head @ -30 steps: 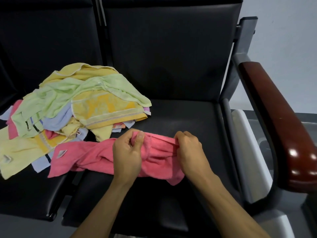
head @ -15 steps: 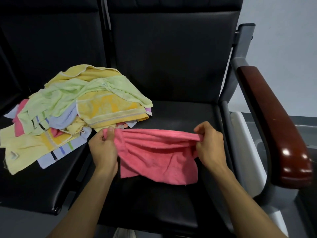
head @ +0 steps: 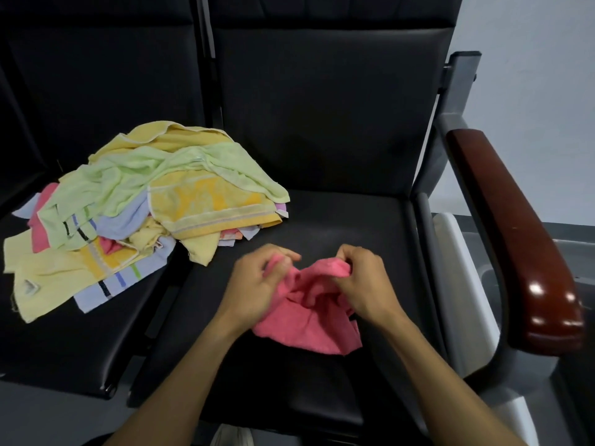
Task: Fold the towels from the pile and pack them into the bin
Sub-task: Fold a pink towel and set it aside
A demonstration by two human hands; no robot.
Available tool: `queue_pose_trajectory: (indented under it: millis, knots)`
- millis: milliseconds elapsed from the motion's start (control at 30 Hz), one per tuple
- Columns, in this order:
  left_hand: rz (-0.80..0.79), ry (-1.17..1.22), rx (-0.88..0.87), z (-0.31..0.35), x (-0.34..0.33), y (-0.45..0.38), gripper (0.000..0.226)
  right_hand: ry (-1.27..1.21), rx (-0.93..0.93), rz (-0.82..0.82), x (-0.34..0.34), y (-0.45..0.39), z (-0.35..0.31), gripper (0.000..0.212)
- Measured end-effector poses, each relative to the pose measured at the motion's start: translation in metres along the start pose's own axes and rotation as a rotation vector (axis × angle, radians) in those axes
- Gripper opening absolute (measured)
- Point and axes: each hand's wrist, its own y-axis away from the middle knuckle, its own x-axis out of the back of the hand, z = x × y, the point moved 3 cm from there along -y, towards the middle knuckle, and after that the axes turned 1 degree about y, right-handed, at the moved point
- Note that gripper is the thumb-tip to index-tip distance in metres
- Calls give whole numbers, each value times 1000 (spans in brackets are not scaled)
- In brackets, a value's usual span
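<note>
My left hand (head: 257, 284) and my right hand (head: 360, 281) are close together over the black seat (head: 338, 226), and each one pinches the top edge of the pink towel (head: 309, 323), which hangs bunched between them and seems to touch the cushion, though the blur makes this unsure. The pile (head: 138, 207) of yellow, green and blue towels lies on the next seat to my left, a little over the gap. On my right are a dark wooden armrest (head: 515, 239), a pale wall (head: 531, 75), and the bin (head: 463, 272) below.
</note>
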Motion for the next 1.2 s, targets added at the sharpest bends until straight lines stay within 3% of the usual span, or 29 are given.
queue_pose_trajectory:
  millis: [67,200,300,400,467,567,700,900,1067,1200]
  knots:
    - [-130,106,-17,4,-15,2,20,-15,49,7,-6,0,-5,39]
    - [-138,139,-1,4,-22,1,26,43,149,69,-12,1,-13,42]
    - [-18,-41,49,3,-18,-1,29,152,181,106,-12,1,-13,44]
    - [154,-188,105,0,-3,-3,28,161,78,3,-9,4,-3,34]
    - [227,-226,91,-2,5,-3,26,292,31,-48,-9,6,1,27]
    - [313,-249,70,-1,11,-1,27,525,95,51,-3,5,-4,25]
    - [397,-266,70,-2,21,0,24,660,89,142,9,3,-5,25]
    - [472,-259,154,-5,42,3,16,455,-29,174,23,4,5,41]
    - [521,-289,192,-15,53,4,15,244,-54,163,21,0,12,34]
    - [566,-294,215,-21,60,5,15,253,-135,198,28,0,15,21]
